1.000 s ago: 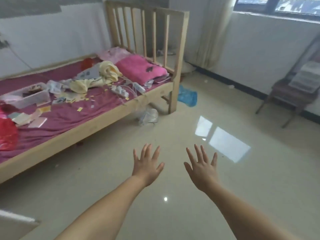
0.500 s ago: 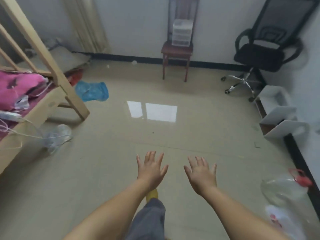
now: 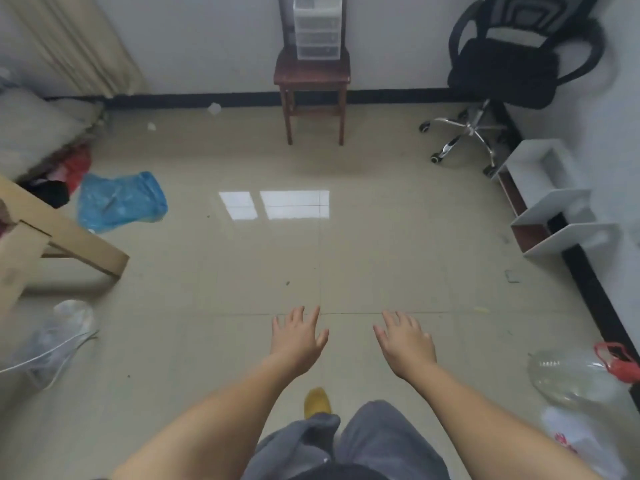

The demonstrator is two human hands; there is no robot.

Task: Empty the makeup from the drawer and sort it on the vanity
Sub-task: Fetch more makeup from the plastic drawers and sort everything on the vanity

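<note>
A small clear plastic drawer unit [image 3: 316, 27] stands on a dark wooden chair [image 3: 313, 76] against the far wall, well ahead of me across the floor. Its contents cannot be made out. My left hand [image 3: 298, 337] and my right hand [image 3: 407, 342] are stretched out in front of me over the tiled floor, palms down, fingers spread, holding nothing. No vanity and no makeup show in this view.
A black office chair [image 3: 516, 64] stands at the far right, with white shelf pieces [image 3: 554, 206] along the right wall. A wooden bed corner [image 3: 52, 230] and a blue plastic bag [image 3: 119, 200] lie left. Clear bags [image 3: 575, 375] sit low right and low left.
The view has swung right, away from the bed, and then closer to the chair with the drawer unit. Both hands stay open and spread in front of me.
</note>
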